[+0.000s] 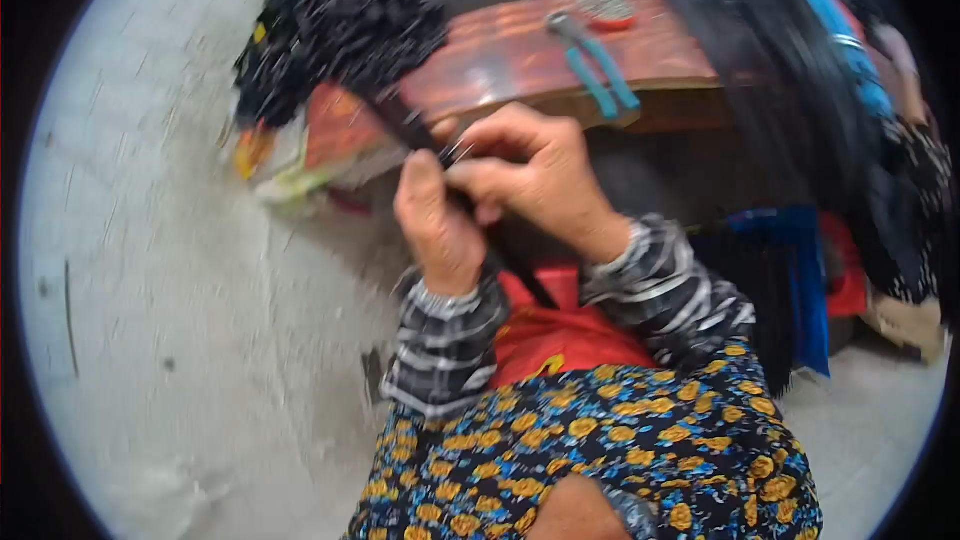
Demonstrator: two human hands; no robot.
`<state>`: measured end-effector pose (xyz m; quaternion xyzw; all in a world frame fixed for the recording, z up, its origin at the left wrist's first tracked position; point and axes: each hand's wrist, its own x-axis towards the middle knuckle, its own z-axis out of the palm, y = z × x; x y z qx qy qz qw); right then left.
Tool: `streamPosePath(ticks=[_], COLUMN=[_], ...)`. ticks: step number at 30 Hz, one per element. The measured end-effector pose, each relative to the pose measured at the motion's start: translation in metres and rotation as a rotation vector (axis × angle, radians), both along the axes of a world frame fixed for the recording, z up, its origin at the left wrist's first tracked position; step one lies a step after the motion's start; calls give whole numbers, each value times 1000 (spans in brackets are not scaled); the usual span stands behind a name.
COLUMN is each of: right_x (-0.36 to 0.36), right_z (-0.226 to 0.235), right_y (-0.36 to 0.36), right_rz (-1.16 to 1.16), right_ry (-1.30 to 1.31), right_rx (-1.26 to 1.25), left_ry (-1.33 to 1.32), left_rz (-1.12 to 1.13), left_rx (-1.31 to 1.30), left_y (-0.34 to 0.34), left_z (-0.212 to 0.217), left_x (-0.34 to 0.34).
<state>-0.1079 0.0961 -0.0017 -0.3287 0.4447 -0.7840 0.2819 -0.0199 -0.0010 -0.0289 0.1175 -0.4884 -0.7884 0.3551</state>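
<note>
**Both hands pinched on a thin black strip, crowded on the right**

Your left hand (437,225) is clenched around a black strip (400,120), which runs up to a dark bundle (350,20) at the low table's edge (560,90). Your right hand (535,175) pinches the same strip just above. It could slip or kink if your grips pull apart. Pliers (600,65) lie close behind. Open floor (150,270) lies left; the right is crowded.

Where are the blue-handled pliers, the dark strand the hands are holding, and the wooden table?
Blue-handled pliers (600,70): head view, on one blue handle.
Dark strand (400,118): head view, on the stretch above the hands.
Wooden table (500,55): head view, on its bare reddish top.
</note>
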Motion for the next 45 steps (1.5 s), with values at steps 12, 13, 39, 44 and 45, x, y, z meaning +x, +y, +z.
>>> streamPosePath(ticks=[12,13,39,44,45], right_x=[8,11,18,16,18], right_z=[-1,1,7,9,8], right_y=[2,3,-8,-9,-9], right_rz=[-423,-293,130,114,88], right_ry=[557,388,-267,-206,-183], right_rx=[-95,-50,50,156,82], left_ry=[2,-6,-39,-44,-44], left_rz=[79,91,237,260,260], left_rx=[22,15,-40,-67,-63], left_y=[25,25,36,32,32], left_z=[21,22,29,26,27], left_x=[5,6,14,12,12])
